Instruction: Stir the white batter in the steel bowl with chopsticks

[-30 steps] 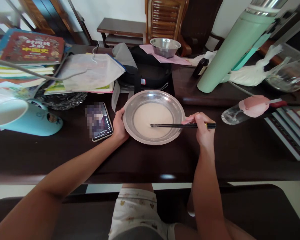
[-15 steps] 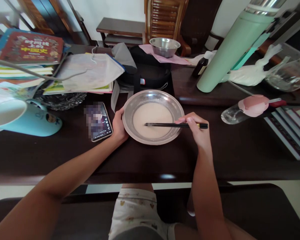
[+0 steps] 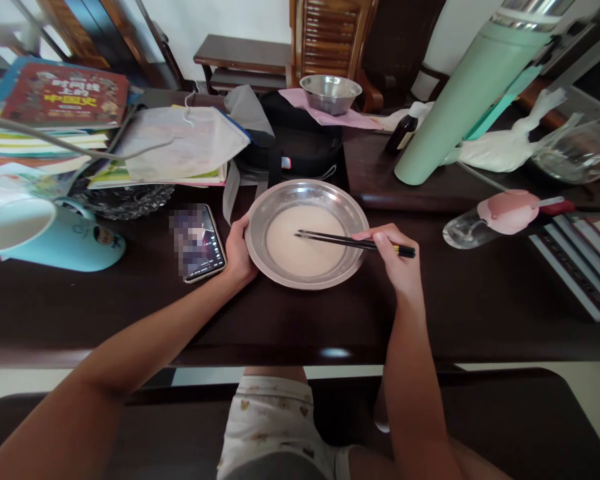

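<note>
A wide metal bowl [image 3: 353, 267] stands on the dark table, with a pale, milky liquid [image 3: 300, 260] in it. My left hand [image 3: 240, 252] grips the bowl's left rim; its fingers are partly hidden behind the wall. In my right hand [image 3: 394, 253] is a pair of black chopsticks [image 3: 337, 239], held near their gold-marked ends over the bowl's right rim. Their tips are at the liquid, left of its middle, slightly apart. Just left of my left hand lies a phone [image 3: 205, 243] with its screen lit and partly blurred.
On the left stand a light blue mug [image 3: 80, 240] and stacked books [image 3: 65, 100]. Behind the bowl lie a black bag [image 3: 300, 143] and a smaller metal bowl [image 3: 330, 97]. To the right are a tall green thermos [image 3: 470, 100], a pink-capped bottle [image 3: 505, 212] and more books [image 3: 580, 260].
The chopstick tips have moved slightly up and to the right within the liquid, and the two sticks now show apart. My left hand and the bowl have stayed in place.
</note>
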A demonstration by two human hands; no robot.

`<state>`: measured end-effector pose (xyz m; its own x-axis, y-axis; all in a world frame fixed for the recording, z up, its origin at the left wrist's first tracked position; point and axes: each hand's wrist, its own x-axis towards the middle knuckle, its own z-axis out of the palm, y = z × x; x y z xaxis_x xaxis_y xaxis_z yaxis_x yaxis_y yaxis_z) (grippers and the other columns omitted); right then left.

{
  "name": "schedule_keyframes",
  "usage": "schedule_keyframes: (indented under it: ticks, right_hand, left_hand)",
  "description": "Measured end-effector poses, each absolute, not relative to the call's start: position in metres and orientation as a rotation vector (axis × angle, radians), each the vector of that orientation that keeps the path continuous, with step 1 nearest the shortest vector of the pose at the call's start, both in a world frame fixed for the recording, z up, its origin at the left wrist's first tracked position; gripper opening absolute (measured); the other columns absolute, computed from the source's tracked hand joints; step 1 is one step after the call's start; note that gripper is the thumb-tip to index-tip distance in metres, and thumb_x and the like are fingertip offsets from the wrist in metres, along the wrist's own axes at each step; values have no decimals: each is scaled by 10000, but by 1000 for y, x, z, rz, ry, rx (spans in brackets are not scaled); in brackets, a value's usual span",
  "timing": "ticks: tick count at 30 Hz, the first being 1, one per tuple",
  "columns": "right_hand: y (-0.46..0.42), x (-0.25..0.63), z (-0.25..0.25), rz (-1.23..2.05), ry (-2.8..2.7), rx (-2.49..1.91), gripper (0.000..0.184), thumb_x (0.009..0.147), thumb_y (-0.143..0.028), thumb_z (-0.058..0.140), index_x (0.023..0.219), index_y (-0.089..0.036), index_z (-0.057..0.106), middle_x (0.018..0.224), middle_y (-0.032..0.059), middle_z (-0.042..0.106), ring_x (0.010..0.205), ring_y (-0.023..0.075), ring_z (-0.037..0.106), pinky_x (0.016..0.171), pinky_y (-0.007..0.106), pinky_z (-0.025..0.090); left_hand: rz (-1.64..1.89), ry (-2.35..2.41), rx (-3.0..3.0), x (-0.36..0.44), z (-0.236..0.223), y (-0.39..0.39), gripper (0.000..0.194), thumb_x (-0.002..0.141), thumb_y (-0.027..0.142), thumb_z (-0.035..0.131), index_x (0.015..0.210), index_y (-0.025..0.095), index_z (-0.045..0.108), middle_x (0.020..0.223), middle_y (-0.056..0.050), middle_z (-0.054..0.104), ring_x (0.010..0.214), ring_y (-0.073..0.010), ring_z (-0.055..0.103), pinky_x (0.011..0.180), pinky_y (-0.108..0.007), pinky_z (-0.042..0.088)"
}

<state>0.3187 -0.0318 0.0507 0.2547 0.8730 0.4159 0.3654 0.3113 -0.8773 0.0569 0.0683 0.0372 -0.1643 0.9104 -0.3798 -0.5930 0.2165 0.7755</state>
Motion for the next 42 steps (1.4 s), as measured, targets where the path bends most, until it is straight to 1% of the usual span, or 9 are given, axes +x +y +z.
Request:
schedule_keyframes:
  ticks: [5, 11, 17, 22, 27, 32, 37, 39, 42]
  right_hand:
    - [-32, 318, 49, 536, -1173, -1222, 486, 1048, -677, 693, 834, -273, 855, 731, 16, 832, 723, 238, 809, 759, 405, 645]
    - [-30, 319, 48, 520, -1330, -1291, 474, 1018, -714, 716, 868, -295, 881, 939, 42, 891, 962, 266, 824, 912, 441, 635]
    - [-29, 319, 44, 552, -1230, -1252, 525, 1043, -724, 664, 837, -277, 844, 765, 35, 847, 828, 272, 828, 823, 436, 645]
    - [-26, 321, 42, 526, -1295, -1276, 496, 1008, -741, 704, 855, -296, 863, 931, 50, 895, 982, 285, 824, 941, 472, 645]
    - [-24, 322, 40, 588, -1205, -1219, 522, 1028, -745, 668, 872, -281, 849, 724, 24, 838, 745, 255, 817, 800, 439, 657]
    - [-23, 323, 39, 563, -1293, -1236, 502, 993, -763, 703, 858, -301, 847, 883, 42, 891, 959, 286, 846, 925, 481, 660]
    - [-23, 323, 40, 561, -1183, -1221, 544, 1025, -764, 645, 854, -280, 825, 694, 22, 826, 715, 252, 812, 769, 433, 660]
    - [-23, 323, 41, 576, -1243, -1216, 537, 1017, -769, 657, 858, -289, 837, 716, 25, 834, 798, 267, 831, 826, 449, 661]
    - [-23, 322, 41, 548, -1326, -1239, 512, 1000, -764, 690, 846, -303, 851, 873, 40, 883, 987, 284, 833, 947, 482, 648]
  left_hand:
    - [1363, 1065, 406, 57, 36, 69, 161, 847, 329, 705, 756, 202, 745, 742, -47, 786, 994, -293, 822, 915, -362, 691]
    - [1369, 1041, 424, 54, 29, 72, 149, 881, 341, 752, 797, 219, 729, 775, -58, 803, 1068, -343, 813, 927, -404, 706]
    - [1395, 1037, 429, 53, 20, 76, 241, 872, 429, 807, 773, 237, 699, 763, -48, 783, 1083, -360, 813, 912, -431, 711]
    - [1416, 990, 477, 50, 15, 76, 256, 849, 450, 809, 791, 218, 718, 761, -38, 772, 1073, -329, 814, 964, -414, 686]
    - [1404, 1008, 508, 50, 17, 72, 234, 861, 442, 758, 829, 212, 725, 799, -43, 794, 1088, -320, 816, 997, -416, 666]
    - [1400, 1056, 476, 53, 23, 69, 201, 872, 407, 728, 835, 209, 739, 784, -43, 801, 1096, -311, 820, 1012, -394, 663]
    - [1398, 1053, 438, 56, 28, 68, 180, 854, 372, 723, 775, 211, 712, 756, -46, 792, 1066, -308, 827, 998, -387, 674]
    - [1409, 1050, 443, 57, 28, 69, 179, 835, 376, 735, 760, 218, 700, 762, -46, 796, 1073, -312, 828, 995, -379, 676]
    - [1422, 1050, 473, 57, 27, 69, 178, 817, 391, 741, 763, 225, 703, 773, -43, 804, 1098, -320, 826, 994, -378, 675]
